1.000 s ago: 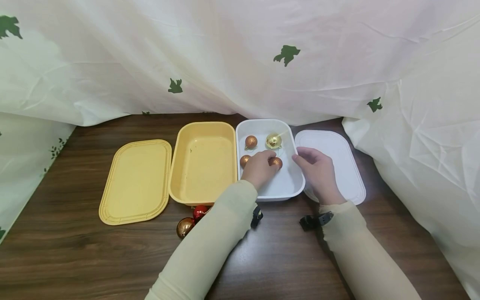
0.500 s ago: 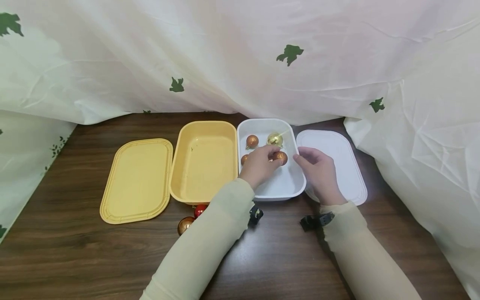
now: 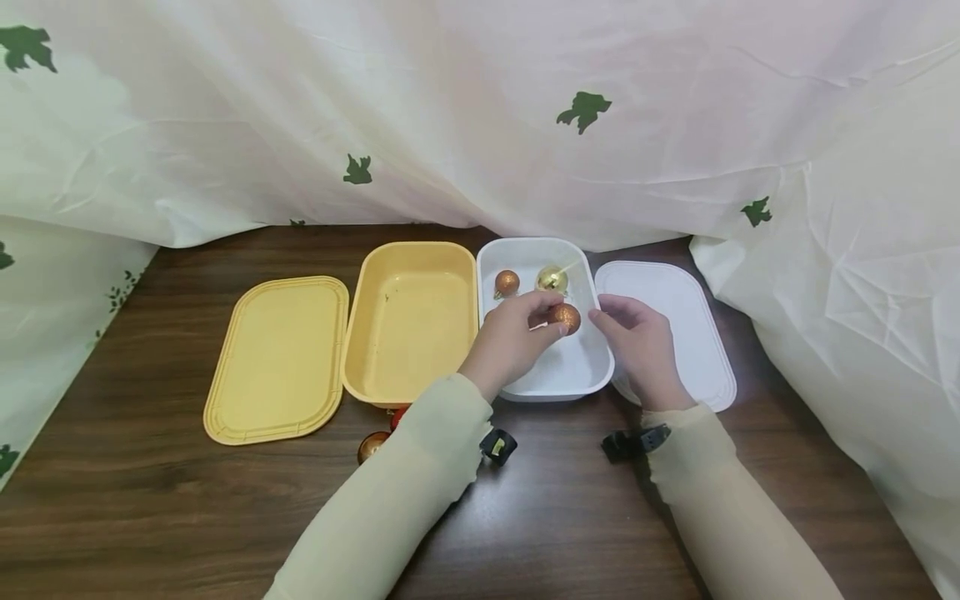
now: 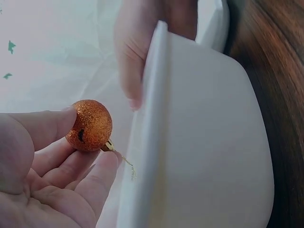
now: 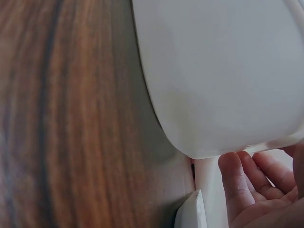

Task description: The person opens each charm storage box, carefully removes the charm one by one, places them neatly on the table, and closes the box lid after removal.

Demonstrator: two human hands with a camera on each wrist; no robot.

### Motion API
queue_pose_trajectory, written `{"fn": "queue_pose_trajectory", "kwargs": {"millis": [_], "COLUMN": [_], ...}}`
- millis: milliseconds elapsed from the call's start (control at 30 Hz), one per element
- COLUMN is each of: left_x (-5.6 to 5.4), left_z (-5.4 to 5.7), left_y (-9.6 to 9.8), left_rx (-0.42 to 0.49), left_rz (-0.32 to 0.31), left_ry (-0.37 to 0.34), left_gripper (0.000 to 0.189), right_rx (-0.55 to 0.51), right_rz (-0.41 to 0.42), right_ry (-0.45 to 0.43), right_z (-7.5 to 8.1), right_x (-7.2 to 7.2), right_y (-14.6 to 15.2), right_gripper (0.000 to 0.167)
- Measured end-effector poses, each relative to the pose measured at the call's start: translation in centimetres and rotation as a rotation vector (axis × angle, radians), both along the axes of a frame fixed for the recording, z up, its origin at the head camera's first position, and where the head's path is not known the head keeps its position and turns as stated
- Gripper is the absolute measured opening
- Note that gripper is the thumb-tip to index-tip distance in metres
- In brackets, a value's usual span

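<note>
My left hand pinches an orange glitter bauble above the white container. In the left wrist view the bauble has a gold cap and a thin gold string hanging from it. My right hand holds the white container's right rim, thumb on the inner side and fingers outside. Inside that container lie another orange bauble and a shiny gold bauble. One more orange bauble is mostly hidden behind my left hand.
A yellow container stands against the white one's left side. Its yellow lid lies further left, and a white lid lies right. Partly under my left sleeve are a brown bauble and a red bauble. A white curtain hangs behind.
The left hand has lifted the orange bauble from the white container's floor and drawn slightly back toward me. My right hand stays at the rim.
</note>
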State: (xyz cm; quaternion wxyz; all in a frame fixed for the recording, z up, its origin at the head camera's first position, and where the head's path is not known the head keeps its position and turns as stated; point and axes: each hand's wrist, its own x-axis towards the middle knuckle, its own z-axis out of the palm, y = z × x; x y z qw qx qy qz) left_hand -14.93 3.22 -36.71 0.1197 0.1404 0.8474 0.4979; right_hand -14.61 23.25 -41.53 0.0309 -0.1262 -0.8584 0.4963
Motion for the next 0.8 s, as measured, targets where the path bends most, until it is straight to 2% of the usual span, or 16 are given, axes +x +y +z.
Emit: {"fn": "queue_pose_trajectory", "kwargs": {"millis": [300,633,800], "left_x": [2.2,4.4,5.6], "left_z": [0.9,0.9,0.9], "left_y": [-2.1,-4.8,-5.8], "left_rx": [0.066,0.091,0.163], "left_rz": [-0.021,-0.062,-0.097], "left_ry": [0.018,0.007,0.002], "left_gripper": [0.039,0.036,0.034], "right_rx": [-0.007,-0.02,-0.011], "right_rz": [-0.009,-0.019,-0.02], "right_ry": [-0.008,-0.005,-0.011], "right_z": [0.0,-0.3,-0.3], "right_x": [0.0,-0.1,-0.1], "right_y": [-0.1,0.0,-0.1], "right_gripper": [0.043,0.042,0.044]}}
